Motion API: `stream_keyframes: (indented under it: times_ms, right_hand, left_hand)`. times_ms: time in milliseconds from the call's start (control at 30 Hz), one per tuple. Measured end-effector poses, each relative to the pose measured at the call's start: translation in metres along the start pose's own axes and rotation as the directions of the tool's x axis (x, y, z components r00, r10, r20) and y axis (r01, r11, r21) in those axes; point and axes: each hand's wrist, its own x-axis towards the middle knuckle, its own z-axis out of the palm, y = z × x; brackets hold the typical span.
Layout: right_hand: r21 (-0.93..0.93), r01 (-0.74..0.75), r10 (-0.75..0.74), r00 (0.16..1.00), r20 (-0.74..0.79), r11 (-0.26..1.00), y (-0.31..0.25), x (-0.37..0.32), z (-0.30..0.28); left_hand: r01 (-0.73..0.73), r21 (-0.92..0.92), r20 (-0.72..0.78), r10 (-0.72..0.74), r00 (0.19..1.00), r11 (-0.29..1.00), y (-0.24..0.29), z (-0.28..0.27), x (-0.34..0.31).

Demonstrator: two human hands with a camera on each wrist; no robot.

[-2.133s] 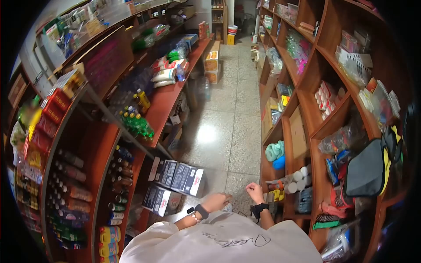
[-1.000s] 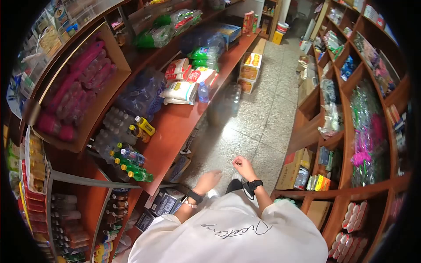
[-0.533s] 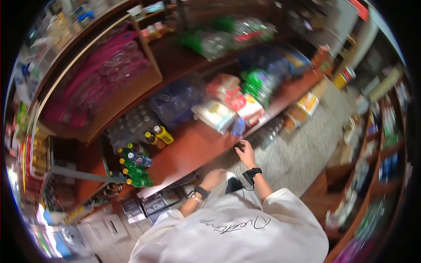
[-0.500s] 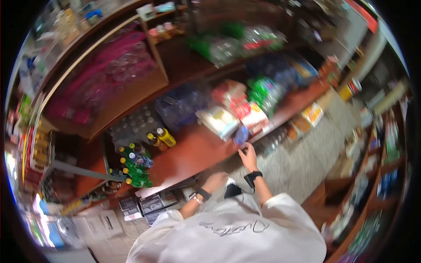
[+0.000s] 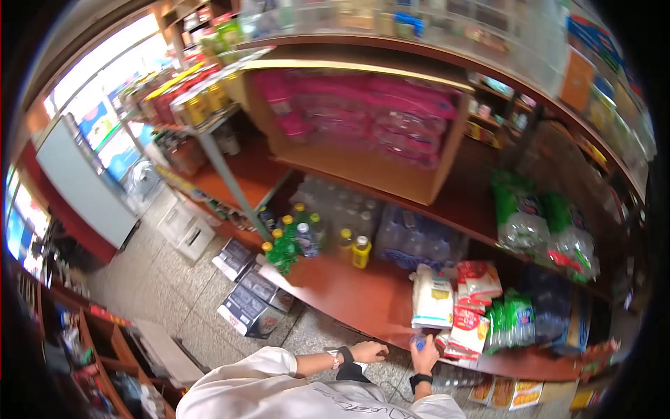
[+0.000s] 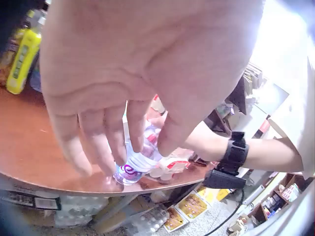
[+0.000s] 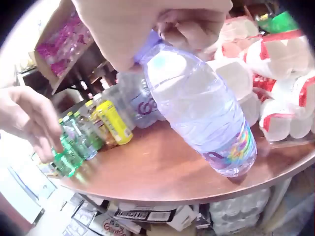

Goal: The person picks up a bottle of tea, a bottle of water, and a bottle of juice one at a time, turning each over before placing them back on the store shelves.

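My right hand (image 5: 424, 359) grips a clear plastic water bottle (image 7: 199, 110) by its neck, close to the blue cap. In the right wrist view the bottle tilts, its base low over the front of the red-brown shelf (image 7: 142, 172); a purple and rainbow label shows near the bottom. The left hand (image 5: 368, 351) hangs in front of the shelf edge with its fingers loosely extended and nothing in them. Its palm (image 6: 147, 59) fills the top of the left wrist view.
White packs (image 5: 433, 297) and red-and-white packs (image 5: 469, 328) lie right of the bottle. Green bottles (image 5: 283, 251) and a yellow bottle (image 5: 361, 253) stand further left. A large carton (image 5: 363, 174) of pink-wrapped packs sits above. Dark boxes (image 5: 255, 307) lie on the floor.
The view has swung left to face the shelf. My right hand has reached from over the floor to the water bottle and taken hold of its neck. The left hand remains free.
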Motion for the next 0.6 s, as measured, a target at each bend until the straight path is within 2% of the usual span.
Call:
stream_keyframes:
  times_ms: [33,100,167,233,300,367,400,433,467,500,533,567,600]
  right_hand:
    - [0.046,0.021,-0.022,1.0,0.02,0.999,-0.019,-0.005,-0.004]
    - [0.113,0.226,-0.227,0.974,-0.002,0.968,-0.044,-0.02,0.003]
    - [0.179,0.327,-0.337,0.941,0.028,0.928,-0.082,-0.039,0.014]
    - [0.37,0.505,-0.541,0.841,-0.006,0.78,-0.148,-0.056,-0.001]
    - [0.51,0.569,-0.671,0.741,0.022,0.645,-0.196,-0.086,0.001]
    - [0.601,0.604,-0.746,0.666,-0.019,0.524,-0.247,-0.117,0.001]
    - [0.636,0.626,-0.797,0.603,-0.029,0.451,-0.271,-0.132,-0.002]
    - [0.67,0.641,-0.841,0.539,-0.046,0.374,-0.296,-0.147,-0.004]
    - [0.697,0.664,-0.897,0.438,-0.066,0.273,-0.316,-0.163,-0.001]
    - [0.705,0.66,-0.901,0.429,-0.07,0.259,-0.339,-0.181,-0.002]
    - [0.747,0.64,-0.927,0.365,-0.09,0.179,-0.365,-0.199,-0.006]
    - [0.782,0.615,-0.947,0.301,-0.115,0.1,-0.389,-0.217,-0.007]
    - [0.811,0.581,-0.952,0.281,-0.119,0.07,-0.411,-0.233,-0.005]
  left_hand:
    - [0.017,-0.01,-0.029,-0.017,0.999,1.0,-0.009,-0.001,-0.01]
    - [0.029,-0.011,-0.126,-0.03,0.992,1.0,-0.027,0.003,-0.04]
    - [0.06,-0.032,-0.235,-0.066,0.97,0.998,-0.037,0.004,-0.072]
    - [-0.092,-0.095,-0.538,0.027,0.842,0.991,-0.036,0.007,-0.116]
    - [-0.085,-0.151,-0.62,-0.028,0.784,0.985,-0.024,-0.001,-0.171]
    - [-0.182,-0.263,-0.69,-0.053,0.722,0.947,-0.018,-0.007,-0.235]
    - [-0.088,-0.164,-0.79,-0.077,0.609,0.983,-0.016,-0.003,-0.267]
    - [-0.078,-0.173,-0.798,-0.093,0.596,0.982,-0.014,0.004,-0.299]
    - [-0.041,-0.202,-0.854,-0.156,0.496,0.978,-0.013,0.011,-0.331]
    - [-0.006,-0.229,-0.897,-0.209,0.389,0.973,-0.01,0.015,-0.362]
    - [0.11,-0.136,-0.942,-0.163,0.294,0.985,-0.006,0.016,-0.393]
    - [0.118,-0.129,-0.945,-0.158,0.286,0.985,-0.003,0.018,-0.423]
    - [0.168,-0.169,-0.953,-0.204,0.223,0.971,0.0,0.022,-0.451]
